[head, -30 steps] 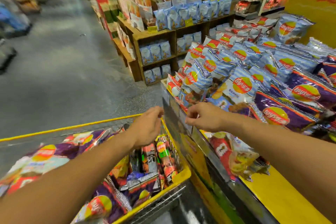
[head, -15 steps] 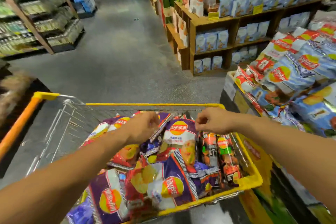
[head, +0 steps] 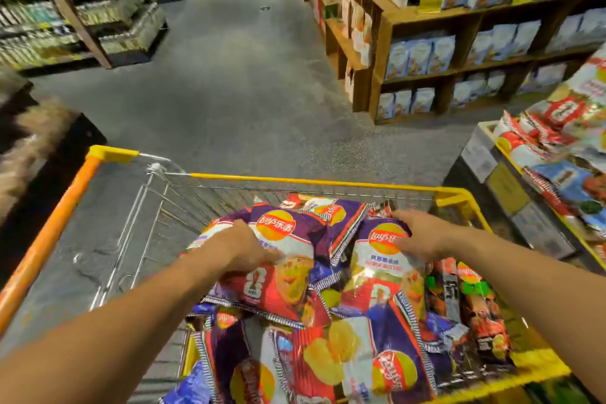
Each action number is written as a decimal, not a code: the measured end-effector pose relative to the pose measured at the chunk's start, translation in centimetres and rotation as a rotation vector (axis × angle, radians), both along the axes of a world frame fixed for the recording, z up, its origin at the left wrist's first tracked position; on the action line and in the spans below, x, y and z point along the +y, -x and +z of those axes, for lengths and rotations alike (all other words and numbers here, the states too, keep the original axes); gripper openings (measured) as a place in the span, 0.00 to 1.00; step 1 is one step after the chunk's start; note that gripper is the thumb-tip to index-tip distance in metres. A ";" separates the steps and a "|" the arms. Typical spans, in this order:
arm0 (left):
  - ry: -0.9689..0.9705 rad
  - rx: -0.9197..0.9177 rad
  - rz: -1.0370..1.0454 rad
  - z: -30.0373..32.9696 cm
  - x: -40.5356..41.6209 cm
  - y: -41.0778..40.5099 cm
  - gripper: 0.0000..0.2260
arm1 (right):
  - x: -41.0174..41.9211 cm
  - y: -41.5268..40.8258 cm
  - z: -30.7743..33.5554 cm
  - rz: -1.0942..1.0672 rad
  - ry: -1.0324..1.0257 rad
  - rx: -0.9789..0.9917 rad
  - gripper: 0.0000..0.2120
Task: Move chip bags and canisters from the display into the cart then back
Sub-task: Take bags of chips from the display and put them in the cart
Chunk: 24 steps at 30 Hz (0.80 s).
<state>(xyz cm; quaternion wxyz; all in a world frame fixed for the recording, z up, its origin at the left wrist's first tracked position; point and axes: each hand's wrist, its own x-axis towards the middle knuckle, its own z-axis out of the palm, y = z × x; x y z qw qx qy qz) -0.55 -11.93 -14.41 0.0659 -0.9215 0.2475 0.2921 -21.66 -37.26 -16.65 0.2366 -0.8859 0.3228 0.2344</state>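
Head view, cart [head: 328, 181]: wire basket with yellow rim and orange handle, standing in the aisle just left of the display; heaped with chip bags.
Head view, left hand [head: 241, 251]: palm down on the left purple chip bag [head: 278, 259] at the top of the heap; fingers spread and curled over its face; grip lying open on the bag, not seen closed around it.
Head view, right hand [head: 418, 236]: palm down on the right purple chip bag [head: 383, 269], near the cart's far right corner; fingers extended flat; grip open, pressing or resting on the bag, cannot tell which.
Head view, two purple bags: side by side, overlapping at the middle, logos up, lying on other bags.
Head view, canisters [head: 472, 302]: several upright or leaning along the cart's right wall, beside the right forearm.
Head view, display [head: 511, 187]: low yellow-edged bench at right, piled with red, white and blue chip bags.
Head view, wooden shelf [head: 426, 20]: beyond the display, stocked with pale blue packets.
Head view, floor [head: 229, 75]: grey, speckled.
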 end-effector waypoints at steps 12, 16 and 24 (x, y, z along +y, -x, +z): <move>0.408 0.502 0.292 -0.1 -2.4 0.1 0.54 | -1.0 -0.1 2.9 -0.111 -0.147 0.080 0.33; 0.524 0.699 0.378 0.3 -2.3 0.2 0.47 | -1.0 0.8 4.3 -0.076 -0.280 0.001 0.26; 0.797 0.496 0.322 5.7 -3.2 1.5 0.37 | -2.7 3.8 10.2 -0.098 -0.247 -0.319 0.18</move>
